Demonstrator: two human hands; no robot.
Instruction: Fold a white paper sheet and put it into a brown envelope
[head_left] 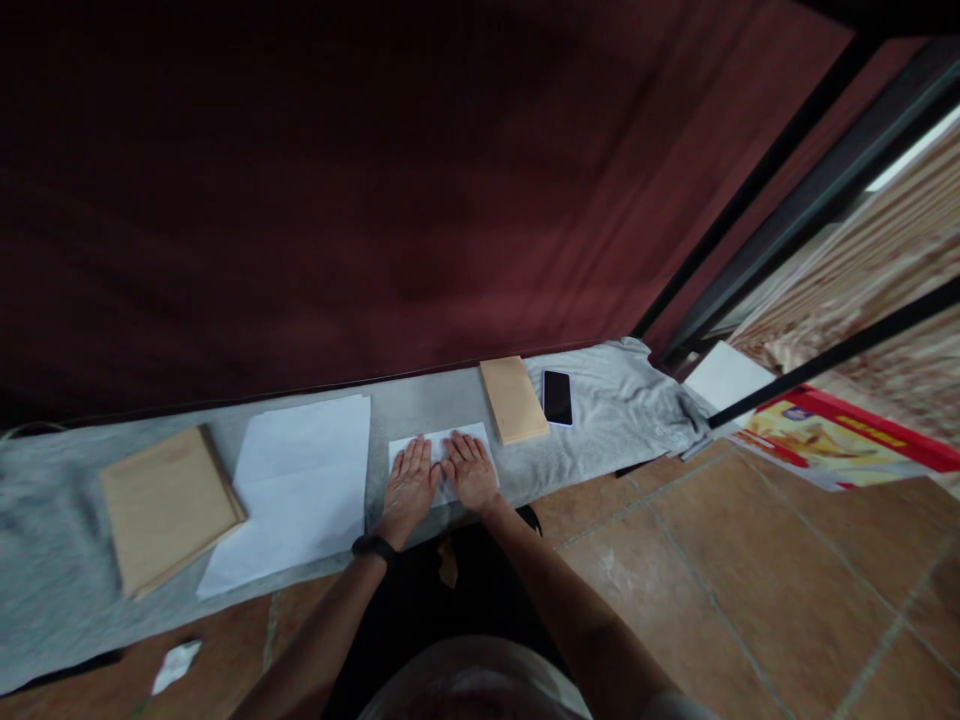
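Both palms rest flat on a folded white sheet of paper [486, 440] on the cloth-covered surface. My left hand [409, 485] covers its left half, fingers stretched out; a dark band circles that wrist. Over the right half lies my right hand [470, 472], fingers also extended, thumbs close together. To the right is a brown paper envelope or folded packet [514, 400]. White paper sheets [300, 490] lie to the left, and a stack of larger brown paper or envelopes [169, 510] overlaps their left edge.
A smartphone [557, 397] lies on the grey cloth [600, 440] right of the brown packet. A dark red panel [375, 220] rises behind. A red and yellow printed box [840, 440] and a white scrap [176, 666] are on the tiled floor [690, 600].
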